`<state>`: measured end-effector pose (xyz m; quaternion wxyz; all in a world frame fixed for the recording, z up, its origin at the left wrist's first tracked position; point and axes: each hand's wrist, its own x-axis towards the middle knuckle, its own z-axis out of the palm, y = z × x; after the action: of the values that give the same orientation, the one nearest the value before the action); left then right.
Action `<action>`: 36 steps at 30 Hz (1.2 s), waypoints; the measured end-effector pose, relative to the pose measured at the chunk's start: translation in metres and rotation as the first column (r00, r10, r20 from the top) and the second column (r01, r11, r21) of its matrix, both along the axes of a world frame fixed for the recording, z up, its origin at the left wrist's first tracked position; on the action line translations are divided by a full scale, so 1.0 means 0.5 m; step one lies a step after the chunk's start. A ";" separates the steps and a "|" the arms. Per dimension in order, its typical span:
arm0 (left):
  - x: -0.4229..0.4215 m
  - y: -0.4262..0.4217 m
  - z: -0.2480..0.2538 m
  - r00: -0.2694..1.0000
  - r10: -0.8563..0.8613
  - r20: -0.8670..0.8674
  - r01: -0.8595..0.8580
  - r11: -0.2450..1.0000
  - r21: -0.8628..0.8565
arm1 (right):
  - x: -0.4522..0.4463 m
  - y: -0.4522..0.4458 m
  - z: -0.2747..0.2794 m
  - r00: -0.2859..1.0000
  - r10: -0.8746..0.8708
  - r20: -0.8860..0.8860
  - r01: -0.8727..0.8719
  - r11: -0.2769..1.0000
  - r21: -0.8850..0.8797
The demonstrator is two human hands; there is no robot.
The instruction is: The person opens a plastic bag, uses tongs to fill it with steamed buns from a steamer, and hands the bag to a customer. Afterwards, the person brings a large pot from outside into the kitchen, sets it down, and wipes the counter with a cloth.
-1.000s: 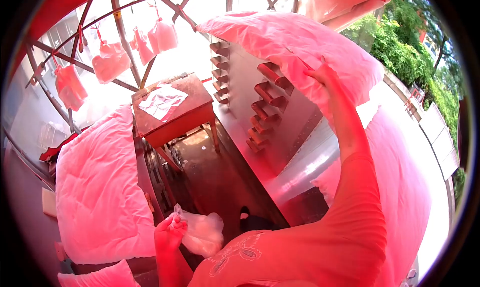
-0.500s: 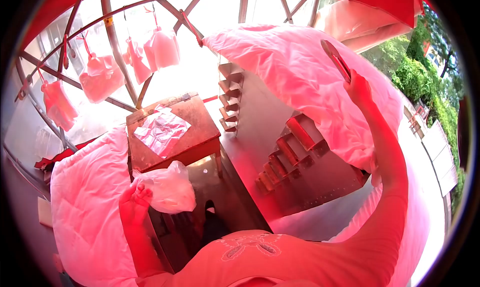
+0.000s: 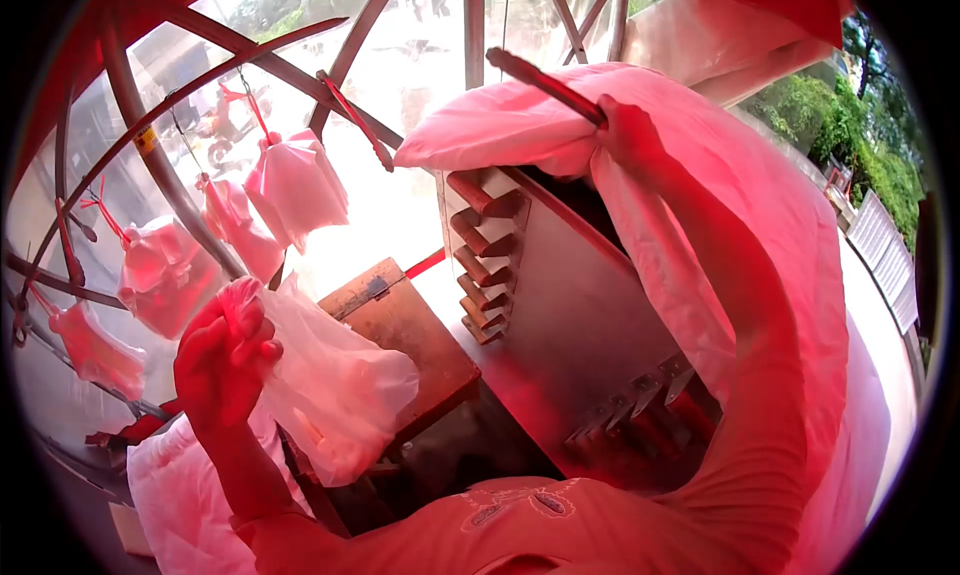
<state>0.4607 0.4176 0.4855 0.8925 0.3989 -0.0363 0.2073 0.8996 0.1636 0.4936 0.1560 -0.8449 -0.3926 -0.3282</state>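
Observation:
My left hand (image 3: 225, 355) is raised at the left with its fingers closed on the gathered top of a thin, translucent plastic bag (image 3: 340, 385). The bag hangs down and its contents are blurred. My right hand (image 3: 632, 140) is closed round a pair of long, narrow tongs (image 3: 548, 87) pointing to the left. Below that hand, a thick padded quilt (image 3: 775, 245) is bunched up; whether the fingers also pinch it I cannot tell. The quilt lies partly over a large metal case (image 3: 590, 275) with rows of curved slats (image 3: 482, 250).
A wooden box (image 3: 415, 330) with a hinged lid stands beyond the bag. Several filled plastic bags (image 3: 300, 185) hang on hooks from a curved metal frame (image 3: 150, 135) at the left. Another padded cover (image 3: 190, 495) lies at lower left. Greenery (image 3: 870, 135) shows at the right.
My left hand has lifted the plastic bag up and forward. My right hand has moved left with the tongs, and the quilt's edge has shifted. The view has turned.

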 end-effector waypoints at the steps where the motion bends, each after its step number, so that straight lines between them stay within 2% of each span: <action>1: 0.043 0.011 0.032 0.999 -0.044 0.010 0.044 0.999 0.021 | 0.036 -0.063 0.074 0.990 0.008 -0.138 0.022 0.976 0.215; 2: 0.086 0.019 0.065 0.996 -0.084 0.021 0.083 0.996 0.039 | 0.151 -0.169 0.122 0.973 -0.045 -0.226 0.132 0.912 0.388; 3: 0.125 0.027 0.101 0.989 -0.142 0.029 0.140 0.987 0.080 | 0.244 -0.312 0.154 0.999 -0.037 -0.002 0.033 0.872 0.489; 4: 0.169 0.032 0.136 0.979 -0.198 0.040 0.192 0.974 0.115 | 0.260 -0.455 0.180 0.958 -0.287 -0.026 0.264 0.837 0.479; 5: 0.220 0.031 0.168 0.962 -0.260 0.086 0.253 0.964 0.081 | 0.257 -0.595 0.180 0.832 -0.550 -0.070 0.527 0.746 0.407; 6: 0.271 0.030 0.204 0.939 -0.315 0.141 0.310 0.949 0.056 | 0.244 -0.733 0.167 0.666 -0.736 -0.119 0.728 0.607 0.319; 7: 0.316 0.025 0.246 0.933 -0.341 0.111 0.329 0.937 0.116 | 0.218 -0.853 0.139 0.509 -0.842 -0.176 0.853 0.467 0.231; 8: 0.365 0.023 0.287 0.927 -0.367 0.083 0.348 0.920 0.178 | 0.190 -0.949 0.112 0.409 -0.881 -0.239 0.910 0.375 0.176; 10: 0.486 0.042 0.356 0.769 -0.634 0.077 0.589 0.751 0.300 | 0.120 -1.090 0.062 0.224 -0.915 -0.336 0.974 0.215 0.064; 11: 0.584 0.099 0.402 0.854 -0.511 0.096 0.488 0.852 0.191 | 0.094 -1.147 0.047 0.173 -0.914 -0.367 0.985 0.169 0.044; 13: 0.675 0.071 0.431 0.896 -0.436 0.079 0.418 0.891 0.177 | 0.038 -1.216 0.014 0.074 -0.907 -0.414 0.997 0.082 -0.001; 15: 0.734 0.007 0.435 0.838 -0.544 0.045 0.495 0.792 0.356 | -0.003 -1.254 0.014 0.022 -0.908 -0.419 1.000 0.025 -0.003; 18: 0.884 0.020 0.398 0.836 -0.544 0.074 0.489 0.798 0.353 | -0.048 -1.261 0.049 -0.023 -0.919 -0.393 0.998 -0.043 0.041; 19: 0.923 0.005 0.369 0.900 -0.425 0.094 0.374 0.865 0.336 | -0.057 -1.252 0.071 -0.026 -0.930 -0.366 0.996 -0.057 0.073; 20: 0.949 -0.033 0.334 0.947 -0.300 0.110 0.253 0.914 0.316 | -0.064 -1.219 0.100 -0.025 -0.944 -0.330 0.991 -0.067 0.116; 21: 0.999 -0.019 0.312 0.777 -0.628 -0.045 0.622 0.754 0.210 | -0.064 -1.169 0.132 0.001 -0.959 -0.285 0.983 -0.051 0.177; 22: 1.056 -0.019 0.271 0.854 -0.520 -0.023 0.461 0.735 0.498 | -0.057 -1.110 0.163 0.054 -0.973 -0.224 0.973 0.001 0.232; 23: 1.098 -0.029 0.229 0.826 -0.549 -0.128 0.538 0.698 0.474 | -0.032 -1.017 0.198 0.187 -0.974 -0.127 0.953 0.149 0.264; 24: 1.093 -0.075 0.199 0.839 -0.517 -0.168 0.526 0.694 0.493 | -0.006 -0.932 0.213 0.316 -0.948 -0.044 0.927 0.299 0.226; 25: 1.083 -0.109 0.180 0.840 -0.527 -0.125 0.494 0.651 0.576 | 0.034 -0.848 0.219 0.535 -0.838 0.106 0.838 0.542 0.059; 26: 1.085 -0.124 0.172 0.794 -0.589 -0.150 0.542 0.575 0.613 | 0.077 -0.753 0.209 0.616 -0.787 0.035 0.787 0.613 -0.073; 28: 1.048 -0.156 0.165 0.829 -0.520 -0.206 0.499 0.521 0.693 | 0.145 -0.570 0.142 0.724 -0.671 -0.160 0.609 0.731 -0.306; 29: 1.037 -0.155 0.169 0.824 -0.507 -0.253 0.496 0.429 0.755 | 0.158 -0.495 0.101 0.661 -0.730 -0.171 0.632 0.665 -0.397; 30: 1.035 -0.140 0.162 0.872 -0.430 -0.234 0.420 0.410 0.810 | 0.179 -0.442 0.065 0.597 -0.785 -0.168 0.647 0.594 -0.478; 32: 1.019 -0.114 0.171 0.940 -0.268 -0.213 0.299 0.340 0.892 | 0.238 -0.406 -0.017 0.603 -0.784 -0.145 0.590 0.561 -0.581; 33: 1.034 -0.079 0.166 0.934 -0.314 -0.173 0.277 0.327 0.903 | 0.261 -0.400 -0.054 0.603 -0.787 -0.130 0.598 0.554 -0.580; 34: 1.017 -0.067 0.173 0.957 -0.228 -0.180 0.247 0.312 0.917 | 0.278 -0.389 -0.084 0.605 -0.787 -0.116 0.605 0.550 -0.576; 35: 1.019 -0.038 0.179 0.944 -0.271 -0.189 0.269 0.302 0.915 | 0.293 -0.387 -0.104 0.607 -0.787 -0.106 0.611 0.548 -0.571; 36: 1.021 -0.017 0.186 0.929 -0.314 -0.198 0.292 0.287 0.912 | 0.294 -0.380 -0.097 0.562 -0.807 -0.180 0.577 0.538 -0.614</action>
<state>0.9710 0.4091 0.5787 0.5290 0.8165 -0.2305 -0.0188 1.0466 -0.0266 0.4448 -0.1257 -0.9902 -0.0345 -0.0495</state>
